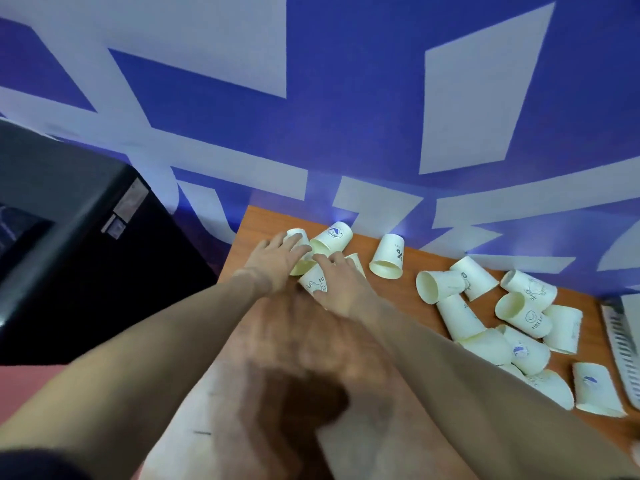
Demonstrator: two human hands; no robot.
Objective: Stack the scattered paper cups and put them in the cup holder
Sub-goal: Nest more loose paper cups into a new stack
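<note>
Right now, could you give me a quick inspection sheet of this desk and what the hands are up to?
Surface: wooden table, pushed against a blue and white wall.
Job's things: small cluster of paper cups at the far left; one lone cup lying on its side; a bigger heap of cups on the right. Cup holder: not seen for certain.
Clutter: white slotted object at the right edge, only partly in view.
Hands: left hand rests on the left cluster; right hand lies over a doodled cup; grip unclear.
Cables: nothing seen.
Surroundings: black machine to the left.
</note>
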